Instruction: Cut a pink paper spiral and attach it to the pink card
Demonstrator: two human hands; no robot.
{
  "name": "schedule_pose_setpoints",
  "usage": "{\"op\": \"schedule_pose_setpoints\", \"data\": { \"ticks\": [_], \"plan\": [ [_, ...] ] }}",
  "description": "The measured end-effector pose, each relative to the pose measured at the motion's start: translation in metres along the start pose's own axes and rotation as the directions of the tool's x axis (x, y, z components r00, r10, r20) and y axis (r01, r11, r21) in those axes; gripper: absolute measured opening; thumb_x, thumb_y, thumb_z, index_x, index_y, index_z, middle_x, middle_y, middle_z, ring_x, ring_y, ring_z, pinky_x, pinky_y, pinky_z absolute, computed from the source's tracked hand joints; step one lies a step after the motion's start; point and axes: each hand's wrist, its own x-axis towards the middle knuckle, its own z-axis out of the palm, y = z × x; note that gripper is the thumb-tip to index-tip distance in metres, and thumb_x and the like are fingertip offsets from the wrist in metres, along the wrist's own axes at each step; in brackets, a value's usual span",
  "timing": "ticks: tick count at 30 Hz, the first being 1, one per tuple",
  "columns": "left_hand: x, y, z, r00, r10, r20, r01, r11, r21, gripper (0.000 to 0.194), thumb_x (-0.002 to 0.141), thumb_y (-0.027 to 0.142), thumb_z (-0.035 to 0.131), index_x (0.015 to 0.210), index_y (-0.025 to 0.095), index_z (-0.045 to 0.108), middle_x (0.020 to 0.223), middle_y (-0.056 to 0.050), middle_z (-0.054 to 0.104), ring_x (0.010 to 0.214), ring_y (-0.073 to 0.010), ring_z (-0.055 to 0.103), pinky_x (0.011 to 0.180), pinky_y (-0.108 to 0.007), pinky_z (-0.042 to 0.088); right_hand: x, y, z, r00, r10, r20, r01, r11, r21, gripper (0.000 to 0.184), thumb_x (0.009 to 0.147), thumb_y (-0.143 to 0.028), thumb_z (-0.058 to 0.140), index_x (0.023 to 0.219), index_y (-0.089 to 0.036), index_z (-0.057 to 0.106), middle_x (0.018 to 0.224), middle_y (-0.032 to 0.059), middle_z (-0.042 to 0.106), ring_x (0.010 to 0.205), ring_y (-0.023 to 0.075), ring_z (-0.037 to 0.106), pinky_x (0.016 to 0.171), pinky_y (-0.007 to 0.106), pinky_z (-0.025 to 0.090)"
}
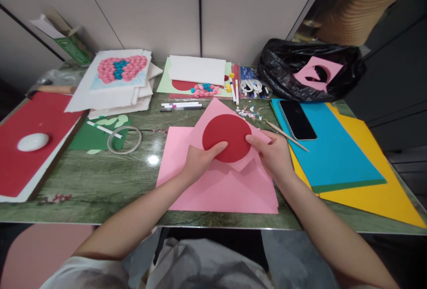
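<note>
Both my hands hold up a pink paper sheet [211, 113] with a red paper circle [230, 131] lying on its face. My left hand [199, 161] grips from the lower left, its thumb pressed on the circle and its fingers hidden behind the paper. On the right side, my right hand [276, 152] pinches the sheet's edge, the thumb touching the circle's rim and the fingers behind. Beneath them, larger pink sheets [220, 193] lie on the table.
A phone [298, 120] rests on blue paper [343, 155] at right, beside a wooden stick [287, 135]. Behind it sits a black plastic bag [276, 66]. A tape roll [140, 140] and a white computer mouse [33, 142] are at left. Markers [182, 105] lie behind the sheet.
</note>
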Motion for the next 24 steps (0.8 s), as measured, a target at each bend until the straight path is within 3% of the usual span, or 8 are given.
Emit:
{"op": "schedule_pose_setpoints", "data": {
  "ticks": [3,7,9,11,13,15,18,24],
  "plan": [
    [0.0,0.0,0.001,1.0,-0.013,-0.023,0.011,0.999,-0.047,0.037,0.065,0.03,0.075,0.098,0.019,0.065,0.105,-0.008,0.068,0.097,-0.025,0.063,0.085,-0.039,0.052,0.003,0.003,-0.002,0.998,0.003,0.055,-0.003,1.0,-0.001,0.024,0.07,-0.037,0.071,0.087,-0.021,0.07,0.072,0.0009,0.067,0.065,0.0182,0.062,0.061,0.031,0.05],
    [0.005,-0.003,-0.002,0.996,-0.067,-0.062,0.058,0.99,-0.132,0.028,0.063,0.031,0.075,0.086,0.017,0.066,0.095,-0.008,0.069,0.09,-0.0237,0.064,0.073,-0.033,0.055,0.017,-0.003,-0.02,0.992,-0.112,0.054,0.123,0.95,-0.287,0.03,0.081,-0.045,0.055,0.092,-0.021,0.07,0.083,0.0034,0.069,0.076,0.0208,0.064,0.067,0.033,0.048],
    [0.01,-0.005,-0.005,0.991,-0.094,-0.092,0.078,0.983,-0.168,0.028,0.063,0.032,0.075,0.083,0.016,0.065,0.091,-0.008,0.069,0.085,-0.0226,0.064,0.064,-0.029,0.054,0.026,-0.008,-0.033,0.969,-0.246,0.013,0.216,0.826,-0.521,0.034,0.086,-0.045,0.047,0.099,-0.022,0.068,0.09,0.0046,0.07,0.083,0.0217,0.064,0.075,0.035,0.046],
    [0.014,-0.006,-0.009,0.987,-0.098,-0.126,0.071,0.976,-0.205,0.03,0.062,0.031,0.076,0.085,0.016,0.065,0.09,-0.007,0.068,0.084,-0.0212,0.064,0.061,-0.026,0.053,0.034,-0.009,-0.045,0.946,-0.319,0.065,0.244,0.563,-0.79,0.031,0.086,-0.04,0.049,0.102,-0.02,0.067,0.101,0.0074,0.069,0.092,0.0239,0.061,0.082,0.037,0.042],
    [0.018,-0.005,-0.011,0.985,-0.104,-0.141,0.065,0.965,-0.254,0.034,0.061,0.029,0.076,0.091,0.017,0.064,0.091,-0.006,0.067,0.085,-0.02,0.063,0.063,-0.025,0.053,0.038,-0.008,-0.053,0.956,-0.264,0.13,0.203,0.271,-0.941,0.029,0.082,-0.038,0.055,0.099,-0.019,0.068,0.106,0.0103,0.067,0.101,0.0297,0.056,0.081,0.041,0.038],
    [0.021,-0.004,-0.013,0.983,-0.118,-0.141,0.069,0.947,-0.312,0.038,0.061,0.026,0.076,0.096,0.018,0.064,0.094,-0.005,0.067,0.087,-0.0188,0.063,0.066,-0.025,0.053,0.039,-0.004,-0.057,0.969,-0.169,0.179,0.193,0.074,-0.978,0.026,0.08,-0.036,0.056,0.098,-0.02,0.068,0.108,0.0104,0.066,0.104,0.0325,0.051,0.077,0.042,0.036],
    [0.025,-0.003,-0.015,0.979,-0.14,-0.147,0.073,0.919,-0.388,0.04,0.062,0.024,0.076,0.1,0.019,0.063,0.097,-0.005,0.067,0.086,-0.0172,0.063,0.064,-0.023,0.051,0.036,-0.001,-0.058,0.976,-0.111,0.188,0.184,-0.044,-0.982,0.026,0.08,-0.033,0.054,0.099,-0.02,0.067,0.111,0.0097,0.065,0.103,0.032,0.05,0.072,0.04,0.035],
    [0.027,0.0,-0.018,0.972,-0.175,-0.156,0.088,0.889,-0.449,0.036,0.061,0.023,0.076,0.095,0.018,0.064,0.094,-0.004,0.068,0.082,-0.0159,0.063,0.058,-0.02,0.048,0.032,-0.004,-0.059,0.995,-0.021,0.099,0.096,-0.11,-0.989,0.029,0.077,-0.041,0.056,0.093,-0.019,0.065,0.092,0.0107,0.068,0.095,0.0316,0.055,0.068,0.039,0.035]
  ]
}}
